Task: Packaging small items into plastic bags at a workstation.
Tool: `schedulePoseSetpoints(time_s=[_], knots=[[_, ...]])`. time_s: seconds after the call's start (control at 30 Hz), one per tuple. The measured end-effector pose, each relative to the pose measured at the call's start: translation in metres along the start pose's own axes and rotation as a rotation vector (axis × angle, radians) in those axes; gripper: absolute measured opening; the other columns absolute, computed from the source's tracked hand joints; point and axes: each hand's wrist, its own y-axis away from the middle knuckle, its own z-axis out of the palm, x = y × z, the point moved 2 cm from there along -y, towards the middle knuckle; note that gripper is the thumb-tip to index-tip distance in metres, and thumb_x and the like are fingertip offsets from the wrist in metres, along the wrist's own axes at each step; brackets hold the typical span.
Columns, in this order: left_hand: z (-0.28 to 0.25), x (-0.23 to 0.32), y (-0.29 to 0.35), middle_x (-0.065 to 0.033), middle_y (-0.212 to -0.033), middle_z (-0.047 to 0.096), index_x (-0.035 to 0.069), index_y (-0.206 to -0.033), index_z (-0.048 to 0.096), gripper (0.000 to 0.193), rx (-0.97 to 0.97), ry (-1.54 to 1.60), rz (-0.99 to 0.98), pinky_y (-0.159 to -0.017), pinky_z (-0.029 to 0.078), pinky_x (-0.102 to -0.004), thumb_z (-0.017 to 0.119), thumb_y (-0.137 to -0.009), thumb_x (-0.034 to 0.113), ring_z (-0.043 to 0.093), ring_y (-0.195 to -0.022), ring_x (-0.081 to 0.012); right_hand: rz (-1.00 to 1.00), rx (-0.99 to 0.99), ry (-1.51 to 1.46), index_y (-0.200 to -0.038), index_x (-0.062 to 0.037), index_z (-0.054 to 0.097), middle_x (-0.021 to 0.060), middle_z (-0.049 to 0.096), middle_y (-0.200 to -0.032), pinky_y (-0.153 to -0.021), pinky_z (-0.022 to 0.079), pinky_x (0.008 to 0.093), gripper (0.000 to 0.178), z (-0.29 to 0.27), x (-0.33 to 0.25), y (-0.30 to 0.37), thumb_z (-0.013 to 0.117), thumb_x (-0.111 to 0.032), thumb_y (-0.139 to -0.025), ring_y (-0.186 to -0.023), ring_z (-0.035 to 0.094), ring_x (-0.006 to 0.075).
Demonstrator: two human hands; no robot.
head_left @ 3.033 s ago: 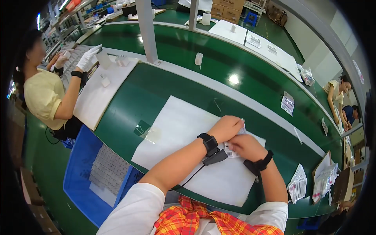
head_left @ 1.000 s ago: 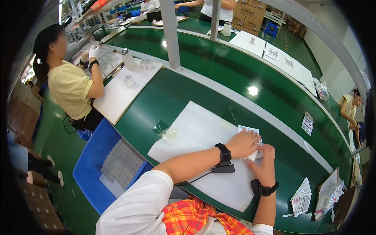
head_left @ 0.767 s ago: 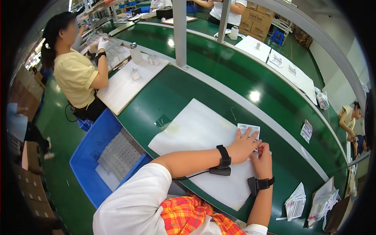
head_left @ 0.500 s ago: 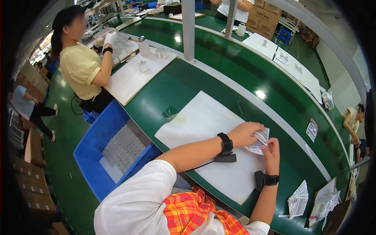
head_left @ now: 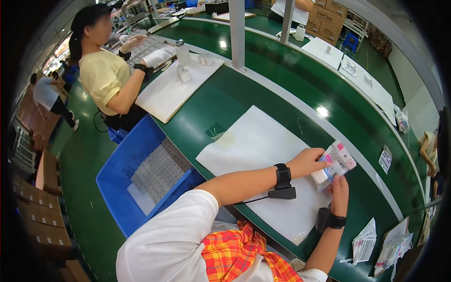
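Observation:
A small white carton with pink and blue print [head_left: 343, 159] is between my hands, over the far right corner of a white mat [head_left: 258, 141]. It is squared out into a box shape and tilted. My left hand [head_left: 307, 162] grips its left side, thumb and fingers closed on it. From the near side, the closed fingers of my right hand [head_left: 339, 190] hold its lower edge. The carton's underside is hidden.
At the right lie a fanned stack of flat cartons [head_left: 364, 245] and a plastic-wrapped bundle [head_left: 393, 249]. A blue bin [head_left: 110, 188] with rows of small white pieces [head_left: 159, 171] stands left of me. A co-worker [head_left: 105, 77] works at the far left. Metal posts [head_left: 237, 37] rise behind the bench.
The flat, folded carton in my hands has become an opened-out box. My left hand has shifted onto its side. The whole view has moved slightly, and the co-worker's hands have moved apart.

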Motion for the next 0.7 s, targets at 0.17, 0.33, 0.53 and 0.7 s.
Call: schedulePoseSetpoints(time_s=[0.17,0.33,0.53,0.7], knots=[[0.000,-0.004,0.001,-0.0099,-0.075,0.065,-0.002,-0.089,0.065,0.027,0.129,0.201,-0.024,-0.066,0.047,-0.0317,0.059,-0.095,0.023,0.061,-0.070,-0.0174,0.171,0.106,0.073,-0.108,0.0015,0.062,0.0050,0.059,-0.090,-0.065,0.042,0.0193,0.033,0.011,-0.005,0.008,0.055,-0.030,-0.100,-0.072,0.053,0.0078],[-0.006,-0.012,-0.010,-0.0081,-0.075,0.067,0.003,-0.088,0.070,0.023,0.079,0.053,0.094,-0.065,0.045,-0.0344,0.059,-0.093,0.022,0.061,-0.069,-0.0200,-0.093,0.269,-0.237,-0.102,0.0019,0.066,0.0055,0.063,-0.094,-0.072,0.047,0.0238,0.028,0.018,0.006,-0.010,0.054,-0.023,-0.100,-0.081,0.058,0.0110],[-0.028,-0.015,-0.004,-0.0053,-0.079,0.070,0.017,-0.083,0.075,0.013,-0.450,-0.765,0.194,-0.075,0.040,-0.0342,0.062,-0.084,0.014,0.059,-0.083,-0.0250,-0.250,-0.236,0.721,-0.107,0.0002,0.065,0.0089,0.065,-0.107,-0.086,0.048,0.0367,0.023,-0.012,-0.019,0.007,0.062,-0.008,-0.086,-0.092,0.062,0.0246],[-0.006,0.000,0.017,-0.0031,-0.083,0.068,0.017,-0.081,0.074,0.012,-0.468,-0.907,0.325,-0.082,0.038,-0.0352,0.064,-0.079,0.011,0.061,-0.087,-0.0241,-0.537,-0.349,0.934,-0.104,0.0000,0.066,0.0165,0.065,-0.108,-0.086,0.049,0.0391,0.032,0.056,-0.067,0.057,0.067,-0.001,-0.072,-0.093,0.062,0.0349]])
